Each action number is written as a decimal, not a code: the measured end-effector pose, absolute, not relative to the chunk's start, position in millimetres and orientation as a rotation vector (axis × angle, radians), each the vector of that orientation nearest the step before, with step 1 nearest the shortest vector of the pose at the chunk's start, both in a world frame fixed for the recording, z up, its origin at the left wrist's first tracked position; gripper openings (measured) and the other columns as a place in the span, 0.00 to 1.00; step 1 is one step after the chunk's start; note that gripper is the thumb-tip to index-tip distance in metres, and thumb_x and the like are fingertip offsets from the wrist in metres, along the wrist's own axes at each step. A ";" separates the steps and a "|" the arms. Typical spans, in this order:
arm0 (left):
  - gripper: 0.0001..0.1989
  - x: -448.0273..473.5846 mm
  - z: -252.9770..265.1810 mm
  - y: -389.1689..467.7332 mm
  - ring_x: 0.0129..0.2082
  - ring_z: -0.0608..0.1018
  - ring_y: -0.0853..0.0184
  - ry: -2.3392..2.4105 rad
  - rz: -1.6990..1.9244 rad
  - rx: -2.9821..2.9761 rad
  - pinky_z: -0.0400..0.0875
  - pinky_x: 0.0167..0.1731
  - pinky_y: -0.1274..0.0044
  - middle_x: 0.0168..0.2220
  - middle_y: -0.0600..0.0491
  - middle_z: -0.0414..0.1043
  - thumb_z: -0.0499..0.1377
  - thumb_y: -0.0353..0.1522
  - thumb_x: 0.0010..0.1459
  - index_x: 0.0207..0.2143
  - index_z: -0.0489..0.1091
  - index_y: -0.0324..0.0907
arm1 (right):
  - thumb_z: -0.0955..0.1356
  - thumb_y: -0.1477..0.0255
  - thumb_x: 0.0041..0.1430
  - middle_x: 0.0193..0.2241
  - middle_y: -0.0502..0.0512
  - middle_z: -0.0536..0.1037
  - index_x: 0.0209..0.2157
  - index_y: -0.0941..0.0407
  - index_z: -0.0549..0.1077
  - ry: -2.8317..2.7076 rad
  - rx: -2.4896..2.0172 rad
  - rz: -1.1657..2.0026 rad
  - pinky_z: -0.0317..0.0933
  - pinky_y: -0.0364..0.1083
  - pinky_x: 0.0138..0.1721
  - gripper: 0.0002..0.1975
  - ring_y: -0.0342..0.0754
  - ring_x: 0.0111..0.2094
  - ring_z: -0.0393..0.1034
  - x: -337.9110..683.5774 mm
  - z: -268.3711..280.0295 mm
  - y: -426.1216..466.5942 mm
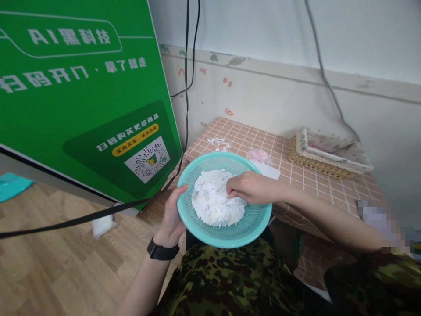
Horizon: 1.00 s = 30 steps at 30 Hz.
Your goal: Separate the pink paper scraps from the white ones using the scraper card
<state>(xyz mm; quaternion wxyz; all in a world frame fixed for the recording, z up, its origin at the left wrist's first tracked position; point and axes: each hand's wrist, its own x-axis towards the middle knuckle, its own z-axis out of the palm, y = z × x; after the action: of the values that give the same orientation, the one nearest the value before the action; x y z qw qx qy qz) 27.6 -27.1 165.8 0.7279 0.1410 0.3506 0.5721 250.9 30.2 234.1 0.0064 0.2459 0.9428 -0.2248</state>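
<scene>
My left hand (173, 213) grips the left rim of a turquoise plastic colander (253, 232), thumb on top and the other fingers underneath. A heap of small white paper scraps (212, 204) covers the colander's bottom. Over the right side of the heap is my right hand (246, 186), its fingers curled together at the scraps. What sits between those fingertips is hidden. The colander is held in front of my body, at the near edge of the table.
A checked cloth covers the table (279, 153). On it lie loose paper scraps (219, 142), a pink bundle (258, 156), a white sheet (271, 172) and a lined wicker basket (329, 153). A green cabinet (82, 101) stands left, with a dark strap (131, 205) crossing before it.
</scene>
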 end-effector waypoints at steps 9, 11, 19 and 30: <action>0.10 27.5 168.4 -27.8 0.38 0.79 0.53 0.760 1.288 0.322 0.71 0.43 0.67 0.29 0.47 0.81 0.60 0.32 0.50 0.33 0.78 0.38 | 0.60 0.79 0.59 0.26 0.51 0.70 0.35 0.59 0.67 2.961 0.772 -0.866 0.55 0.42 0.30 0.06 0.41 0.27 0.62 252.3 233.5 31.9; 0.09 27.2 168.0 -28.2 0.38 0.79 0.54 0.748 1.298 0.313 0.71 0.43 0.68 0.28 0.48 0.80 0.61 0.32 0.50 0.33 0.78 0.38 | 0.60 0.79 0.59 0.28 0.52 0.72 0.36 0.59 0.69 3.011 0.747 -0.879 0.57 0.42 0.33 0.08 0.41 0.28 0.64 252.3 233.9 33.8; 0.13 20.7 159.9 -33.7 0.40 0.79 0.53 0.723 1.233 0.260 0.72 0.44 0.67 0.32 0.45 0.81 0.60 0.32 0.51 0.38 0.77 0.35 | 0.61 0.69 0.62 0.24 0.50 0.72 0.33 0.57 0.67 3.065 1.283 -1.166 0.59 0.41 0.28 0.08 0.41 0.24 0.66 292.2 249.3 74.1; 0.07 9.4 148.0 -40.7 0.35 0.81 0.55 0.819 1.221 0.117 0.74 0.42 0.69 0.26 0.47 0.80 0.59 0.29 0.51 0.30 0.76 0.35 | 0.64 0.71 0.51 0.29 0.56 0.79 0.30 0.58 0.78 2.806 2.042 0.071 0.59 0.44 0.32 0.10 0.48 0.30 0.71 389.0 168.6 179.8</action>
<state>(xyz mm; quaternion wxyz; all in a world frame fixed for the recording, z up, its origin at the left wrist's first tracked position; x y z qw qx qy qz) 9.4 -40.7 148.0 0.7401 0.0531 0.3733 0.5568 389.0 179.8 168.6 -0.1639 0.5804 0.7974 0.0202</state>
